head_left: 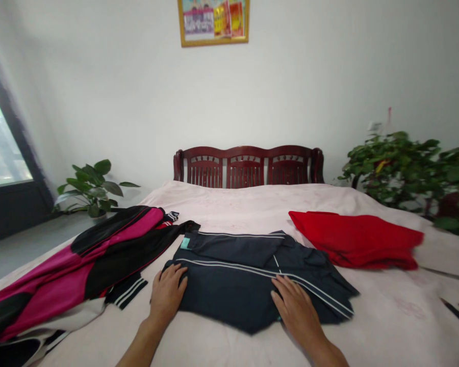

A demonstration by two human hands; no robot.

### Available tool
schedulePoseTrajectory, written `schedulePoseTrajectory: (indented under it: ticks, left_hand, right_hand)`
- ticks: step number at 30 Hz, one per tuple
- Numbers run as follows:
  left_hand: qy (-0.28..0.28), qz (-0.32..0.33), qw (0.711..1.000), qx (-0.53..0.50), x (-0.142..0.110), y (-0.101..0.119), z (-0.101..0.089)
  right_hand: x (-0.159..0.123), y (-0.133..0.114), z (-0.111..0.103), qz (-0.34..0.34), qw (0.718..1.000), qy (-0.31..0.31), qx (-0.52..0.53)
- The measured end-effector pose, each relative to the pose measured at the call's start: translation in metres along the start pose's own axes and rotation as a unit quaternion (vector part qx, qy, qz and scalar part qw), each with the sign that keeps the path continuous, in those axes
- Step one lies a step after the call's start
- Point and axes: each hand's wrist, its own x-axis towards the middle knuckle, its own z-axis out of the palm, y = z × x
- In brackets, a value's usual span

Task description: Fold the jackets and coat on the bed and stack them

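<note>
Dark navy trousers (229, 290) with white side stripes lie partly folded on the pink-covered bed, a light teal patch (185, 243) at their upper left corner. My left hand (170, 285) rests on their left edge, fingers stretched out and holding nothing. On the right part of the cloth my right hand (292, 300) lies flat, its fingertips by the white stripes. Neither hand grips the fabric.
A pile of black and magenta clothes (76, 265) lies at the left. To the right is a folded red garment (359, 239). Beyond the bedspread (229, 201) stands a dark wooden headboard (245, 165). Potted plants (92, 186) flank the bed.
</note>
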Motion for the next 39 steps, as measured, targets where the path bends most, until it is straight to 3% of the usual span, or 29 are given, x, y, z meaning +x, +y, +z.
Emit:
schedulePoseTrajectory:
  ticks: [39]
  left_hand:
    - [-0.023,-0.014,1.0,0.001,-0.0004,0.0061,-0.0087]
  right_hand:
    - [-0.0007,-0.0004,-0.0032,0.001,1.0,-0.01,0.007]
